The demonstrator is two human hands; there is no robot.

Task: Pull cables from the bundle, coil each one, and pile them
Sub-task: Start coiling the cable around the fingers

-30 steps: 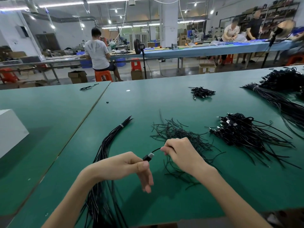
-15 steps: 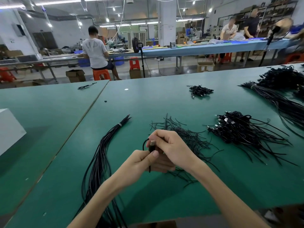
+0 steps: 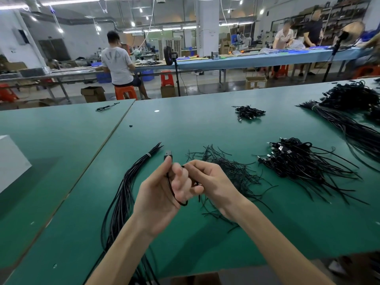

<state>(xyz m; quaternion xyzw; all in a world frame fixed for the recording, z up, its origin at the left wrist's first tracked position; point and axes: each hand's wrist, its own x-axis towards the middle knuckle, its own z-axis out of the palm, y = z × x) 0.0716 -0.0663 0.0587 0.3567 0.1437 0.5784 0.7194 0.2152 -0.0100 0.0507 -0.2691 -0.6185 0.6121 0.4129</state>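
A black cable loops around the fingers of the left hand, plug poking up above the forefinger. The right hand pinches its other end. Both hover over the green table, between the tied bundle at left and the pile at right.

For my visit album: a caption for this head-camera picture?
Left hand and right hand loop a black cable above the green table, beside the tied bundle.

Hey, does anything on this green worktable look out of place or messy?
One lone black cable lies on the far left panel of the green worktable, apart from every pile. Mid-table, the thin black strands sprawl loose, not bundled. Nothing looks damaged.
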